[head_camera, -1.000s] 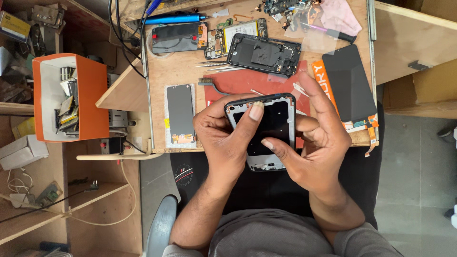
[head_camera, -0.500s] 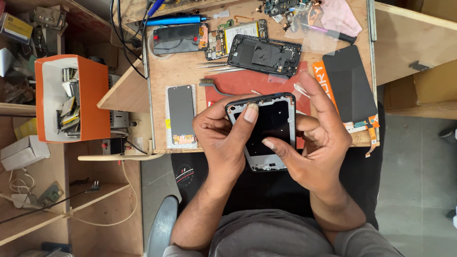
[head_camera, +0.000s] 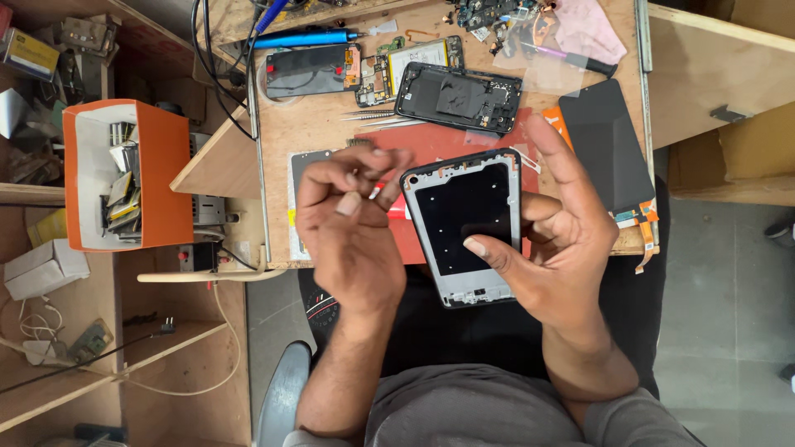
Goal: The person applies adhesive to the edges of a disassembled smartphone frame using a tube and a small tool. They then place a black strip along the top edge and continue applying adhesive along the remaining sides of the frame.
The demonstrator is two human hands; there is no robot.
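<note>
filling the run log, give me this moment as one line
right hand: holds phone frame | left hand: off frame, pinching small white bit | red mat below

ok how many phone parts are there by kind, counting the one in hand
phone frames: 2, one in the right hand at, one on the bench
loose screens: 2, black and grey
battery units: 2, and
total: 6

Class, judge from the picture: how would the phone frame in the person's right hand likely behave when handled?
The phone frame looks thin and hollowed out, so probably light and slightly bendable. Its glossy dark panel may be slippery. The right hand grips it only by the edges, which suggests it needs care.
</note>
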